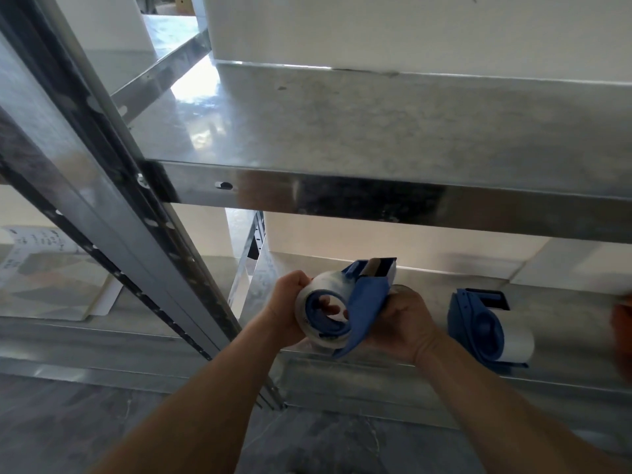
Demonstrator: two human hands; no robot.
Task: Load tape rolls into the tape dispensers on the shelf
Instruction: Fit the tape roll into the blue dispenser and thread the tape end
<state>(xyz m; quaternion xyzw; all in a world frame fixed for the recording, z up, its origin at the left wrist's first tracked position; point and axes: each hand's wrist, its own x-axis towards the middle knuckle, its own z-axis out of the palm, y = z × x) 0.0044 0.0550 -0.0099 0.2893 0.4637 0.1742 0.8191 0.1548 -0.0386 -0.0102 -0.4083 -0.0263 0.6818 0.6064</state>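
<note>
My left hand (290, 302) curls round the clear tape roll (316, 287), which sits on the hub of the blue dispenser (367, 301). My right hand (403, 319) grips that dispenser's body. I judge the roll nearly seated; next the loose end needs threading toward the blade. Just behind the dispenser is the lower shelf (567, 325). To its right on the shelf lies a second dispenser (478, 323), already loaded.

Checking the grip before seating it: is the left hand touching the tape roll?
Touching. The head view shows the left hand curled round the tape roll, fingers showing through its core.
</note>
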